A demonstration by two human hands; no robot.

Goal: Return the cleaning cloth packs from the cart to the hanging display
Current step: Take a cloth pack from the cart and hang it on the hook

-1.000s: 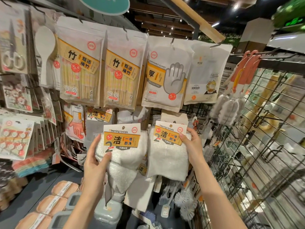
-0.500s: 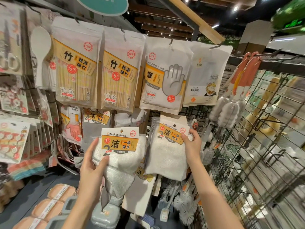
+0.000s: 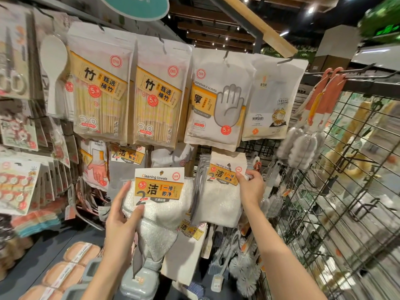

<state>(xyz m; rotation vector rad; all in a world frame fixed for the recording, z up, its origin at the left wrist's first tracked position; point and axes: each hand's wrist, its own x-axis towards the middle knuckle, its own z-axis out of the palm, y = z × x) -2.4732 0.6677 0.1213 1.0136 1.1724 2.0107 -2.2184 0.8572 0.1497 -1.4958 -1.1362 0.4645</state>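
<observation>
Above the hands, two bamboo chopstick packs [image 3: 101, 87] [image 3: 161, 100] and one disposable gloves pack [image 3: 216, 105] are counted. One cleaning towels pack [image 3: 160, 204] is held by the left hand [image 3: 121, 221], and a stack of cleaning towels packs [image 3: 220, 191] is touched by the right hand [image 3: 251, 189].

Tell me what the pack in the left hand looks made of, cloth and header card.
Cleaning towel pack, gripped by the left hand: the cloth looks like soft, fluffy white textile, probably microfibre, judging by its nubby pile and grey stitched edge. The header card looks like printed paperboard, flat and matte, with a punched hang hole.
</observation>
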